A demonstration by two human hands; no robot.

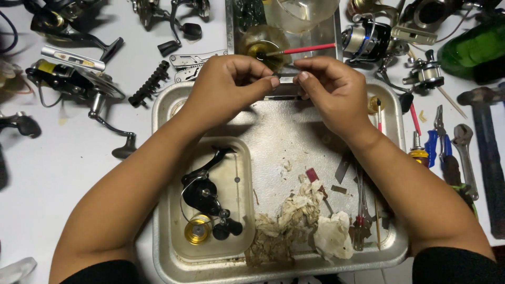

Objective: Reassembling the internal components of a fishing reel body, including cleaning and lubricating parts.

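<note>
i see both my hands raised together over the far edge of a metal tray [389,247] on the white worktop [68,173]. my left hand [227,84] is curled nearly closed, thumb and forefinger pinched on one end of a small metal part [286,79]; my right hand [330,89] is curled the same way and pinches the other end, so the part sits between the two sets of fingertips, just above the tray's far rim. it is too small and too covered for me to tell what it is. just beyond my hands a red-handled brush [307,49] lies across a second, narrower tray, its tip at a yellowish cup [263,44]. inside the big tray, near left, a shallow dish [244,184] holds a black reel body [202,192] and a gold spool [198,230] — the two touch or nearly touch. to the right of the dish lie dirty rags [302,226], with tweezers [363,210] beside them. on the worktop to my right i see pliers [439,142], a wrench [465,152] and a hammer [486,147]; a green bottle [476,47] lies at the far right. more reels [73,79] lie scattered on the left.
</note>
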